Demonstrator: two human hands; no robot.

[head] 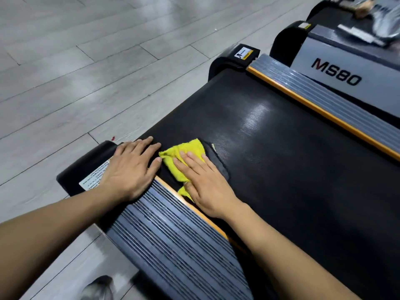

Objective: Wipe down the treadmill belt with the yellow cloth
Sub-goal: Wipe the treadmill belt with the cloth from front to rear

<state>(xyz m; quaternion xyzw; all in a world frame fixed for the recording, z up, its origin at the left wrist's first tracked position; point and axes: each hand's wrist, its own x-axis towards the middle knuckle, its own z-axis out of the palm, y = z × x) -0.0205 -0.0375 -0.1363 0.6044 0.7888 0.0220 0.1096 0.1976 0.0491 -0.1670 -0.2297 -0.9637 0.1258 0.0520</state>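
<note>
The black treadmill belt (281, 161) runs from the lower right to the upper left, and it shines wet in the middle. A yellow cloth (186, 150) lies bunched on the belt near its rear left corner. My right hand (203, 180) presses flat on the cloth with straight fingers. My left hand (132, 167) rests flat on the black rear end cap and the ribbed side rail, its fingertips reaching the belt's edge just left of the cloth.
Ribbed grey side rails with orange trim (179, 241) flank the belt on both sides. A second treadmill marked MS80 (337, 72) stands close on the right. Grey plank floor (86, 72) spreads to the left. A shoe (97, 289) shows at the bottom edge.
</note>
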